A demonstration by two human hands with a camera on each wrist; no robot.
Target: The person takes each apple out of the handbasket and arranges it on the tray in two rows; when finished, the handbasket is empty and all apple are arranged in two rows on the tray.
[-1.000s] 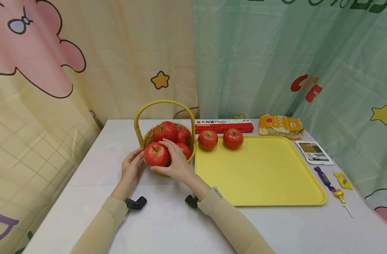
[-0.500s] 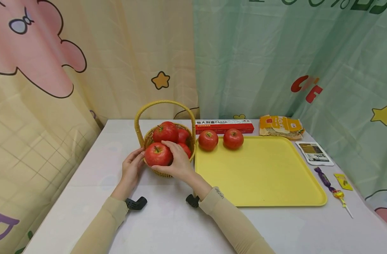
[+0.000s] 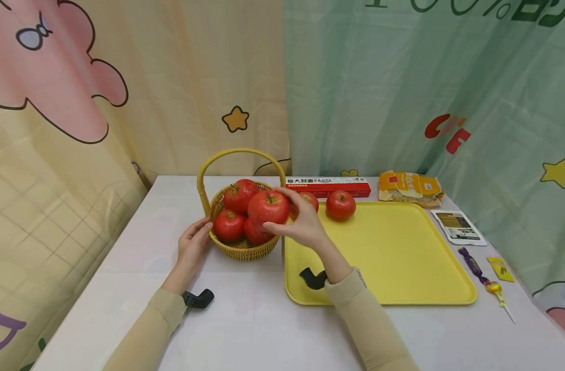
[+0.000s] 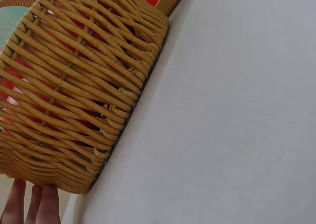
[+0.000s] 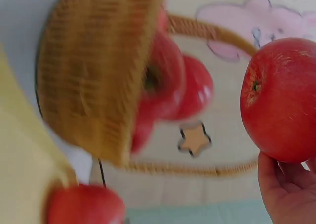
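- The right hand (image 3: 305, 226) grips a red apple (image 3: 268, 207), fingers (image 3: 289, 196) curled over its top and far side, thumb underneath; the apple is lifted clear of the wicker basket (image 3: 238, 247) and hangs at centre frame, above the basket's right rim.
- From the right wrist view the same apple (image 5: 281, 98) fills the right edge of the frame, stem end turned left, resting on the fingertips (image 5: 289, 192) at lower right.
- The relation that matters: the yellow tray (image 3: 403, 257) lies directly to the right of the held apple, its near-left corner under the right wrist. Two apples are at the tray's upper-left corner, one (image 3: 340, 205) plainly seen, the other (image 3: 310, 200) mostly hidden behind the fingers.
- The right hand is the nearer one to the tray; the left is on the far side of the basket from it.
- The left hand (image 3: 192, 250) rests against the basket's left wall with fingers straight, holding nothing; in the left wrist view its fingertips (image 4: 29, 206) touch the weave at lower left.
- Three more apples remain in the basket, left of centre.
- The basket stands on the white desk (image 3: 245, 319), just beside the tray's left edge.
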